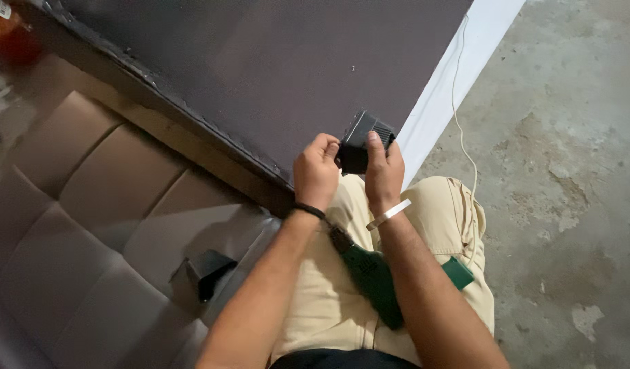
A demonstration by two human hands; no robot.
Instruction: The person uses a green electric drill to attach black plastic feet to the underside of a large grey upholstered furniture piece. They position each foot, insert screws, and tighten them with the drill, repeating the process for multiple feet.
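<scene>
Both my hands hold a small black boxy device (365, 133) with a ribbed grille on one face, raised in front of a dark brown board. My left hand (316, 171) grips its left side with curled fingers; a thin black band circles that wrist. My right hand (384, 171) clasps the right side, thumb laid up across the device's face; a silver bangle sits on that wrist. A green power tool (369, 277) with a black nose lies across my lap on beige trousers, under my forearms.
A large dark brown board (274, 61) with a white edge leans ahead. Grey cushioned seat panels (89, 205) lie at left, with a black clip (207, 270) on them. A thin white cord (465, 150) trails over the rough concrete floor (567, 171) at right.
</scene>
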